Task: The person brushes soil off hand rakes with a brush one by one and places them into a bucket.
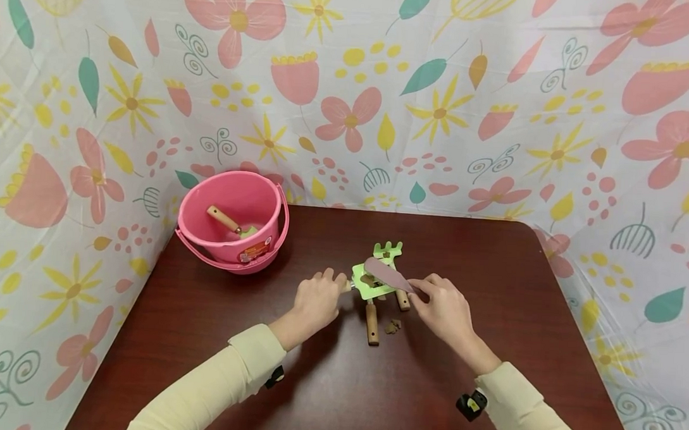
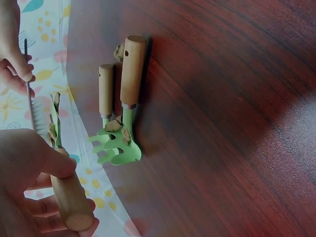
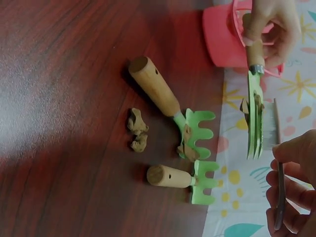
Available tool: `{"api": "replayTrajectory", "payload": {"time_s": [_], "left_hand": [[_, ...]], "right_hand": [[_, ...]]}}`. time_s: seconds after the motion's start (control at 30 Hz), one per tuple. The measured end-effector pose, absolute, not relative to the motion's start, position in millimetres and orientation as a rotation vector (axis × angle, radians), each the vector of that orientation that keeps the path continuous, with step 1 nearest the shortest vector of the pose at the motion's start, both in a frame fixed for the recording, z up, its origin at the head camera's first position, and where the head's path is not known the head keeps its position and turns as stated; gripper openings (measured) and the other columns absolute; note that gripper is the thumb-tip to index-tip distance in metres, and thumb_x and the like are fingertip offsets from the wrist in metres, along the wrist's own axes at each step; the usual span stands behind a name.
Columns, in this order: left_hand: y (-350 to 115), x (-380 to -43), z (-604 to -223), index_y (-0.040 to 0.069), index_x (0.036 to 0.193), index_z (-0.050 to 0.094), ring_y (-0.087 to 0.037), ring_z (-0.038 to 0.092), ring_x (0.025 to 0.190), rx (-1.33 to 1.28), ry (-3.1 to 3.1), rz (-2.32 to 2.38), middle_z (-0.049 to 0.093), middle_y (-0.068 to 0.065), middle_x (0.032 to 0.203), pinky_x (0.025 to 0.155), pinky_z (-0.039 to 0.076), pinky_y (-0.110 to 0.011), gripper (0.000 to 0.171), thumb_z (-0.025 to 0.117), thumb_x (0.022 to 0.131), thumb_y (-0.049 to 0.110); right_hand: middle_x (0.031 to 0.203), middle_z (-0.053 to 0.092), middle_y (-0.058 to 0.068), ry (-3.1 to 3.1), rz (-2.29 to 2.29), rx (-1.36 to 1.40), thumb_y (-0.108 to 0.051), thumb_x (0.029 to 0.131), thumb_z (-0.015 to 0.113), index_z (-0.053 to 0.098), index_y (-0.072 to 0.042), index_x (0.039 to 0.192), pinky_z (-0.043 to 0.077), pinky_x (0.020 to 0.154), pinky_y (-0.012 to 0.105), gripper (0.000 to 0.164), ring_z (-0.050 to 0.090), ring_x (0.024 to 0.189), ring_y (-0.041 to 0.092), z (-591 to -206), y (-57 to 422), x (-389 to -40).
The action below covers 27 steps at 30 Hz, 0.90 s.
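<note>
Surrounding the back and both sides, a floral-print sheet. Dark reddish-brown wood-grain table in front of it. Pink bucket upright at the table's far left, handle hanging down its front. Two cream sleeves reach in from the near edge.

Left hand: fingers wrapped round the wooden handle of a green hand fork, which is held up off the table, right of the bucket, with brown bits on its head. Right hand: thumb and fingers pinch the handle of a mauve brush, pale bristles facing the fork's head; very close, cannot tell if actually touching.

Below the held fork, two more green-headed forks lie on the table, handles toward the near edge: a larger pronged fork with brown pieces on its head, and a smaller pronged fork beside it, heads near each other. A wooden-handled tool leans inside the bucket; its green head is only partly visible. Two black wrist cameras at the cuffs. Small brown clods lie on the table near the handles of the two lying forks.
</note>
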<state>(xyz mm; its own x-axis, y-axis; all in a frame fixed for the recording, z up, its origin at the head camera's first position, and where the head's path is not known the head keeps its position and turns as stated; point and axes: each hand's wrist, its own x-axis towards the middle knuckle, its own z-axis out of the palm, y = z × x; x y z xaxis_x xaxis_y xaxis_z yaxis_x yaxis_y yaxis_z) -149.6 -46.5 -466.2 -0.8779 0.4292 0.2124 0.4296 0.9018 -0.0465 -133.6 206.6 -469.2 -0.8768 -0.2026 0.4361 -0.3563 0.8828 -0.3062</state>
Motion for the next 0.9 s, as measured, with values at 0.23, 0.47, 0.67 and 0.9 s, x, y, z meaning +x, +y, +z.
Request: {"api": "replayTrajectory", "payload": {"time_s": [0.23,0.47,0.67,0.9], "left_hand": [[-45.6,-150.4,-468.7,0.015,0.095,0.059,-0.02,0.055,0.065,-0.647,-2.83,-0.004,0.055,-0.005,0.08,0.043,0.044,-0.035,0.04,0.078,0.06,0.024],[-47.7,-150.2,-470.7,0.015,0.095,0.06,-0.02,0.055,0.065,-0.642,-2.828,-0.012,0.055,-0.005,0.079,0.042,0.043,-0.034,0.039,0.077,0.061,0.022],[-49.5,-151.7,-472.6,0.015,0.09,0.059,-0.019,0.055,0.062,-0.626,-2.799,-0.015,0.055,-0.004,0.077,0.041,0.043,-0.034,0.034,0.075,0.061,0.019],[-49.4,-157.2,-469.7,0.014,0.091,0.058,-0.018,0.054,0.061,-0.608,-2.808,0.002,0.054,-0.004,0.077,0.041,0.043,-0.033,0.036,0.077,0.061,0.022]], "right_hand": [[0.075,0.058,-0.003,-2.644,0.547,0.467,-0.012,0.071,0.075,0.073,-0.014,0.096,0.031,0.045,0.022,0.025,0.038,0.057,0.008,-470.8,204.1,-128.6],[0.075,0.057,-0.005,-2.648,0.537,0.503,-0.013,0.069,0.077,0.073,-0.015,0.096,0.03,0.046,0.021,0.027,0.037,0.057,0.006,-471.5,203.6,-122.1],[0.076,0.058,-0.005,-2.654,0.517,0.518,-0.013,0.069,0.077,0.074,-0.016,0.095,0.034,0.048,0.022,0.027,0.04,0.06,0.007,-472.0,204.6,-120.3],[0.075,0.057,-0.007,-2.619,0.498,0.561,-0.016,0.068,0.079,0.074,-0.017,0.094,0.035,0.048,0.023,0.027,0.042,0.061,0.008,-468.5,207.1,-121.1]]}}
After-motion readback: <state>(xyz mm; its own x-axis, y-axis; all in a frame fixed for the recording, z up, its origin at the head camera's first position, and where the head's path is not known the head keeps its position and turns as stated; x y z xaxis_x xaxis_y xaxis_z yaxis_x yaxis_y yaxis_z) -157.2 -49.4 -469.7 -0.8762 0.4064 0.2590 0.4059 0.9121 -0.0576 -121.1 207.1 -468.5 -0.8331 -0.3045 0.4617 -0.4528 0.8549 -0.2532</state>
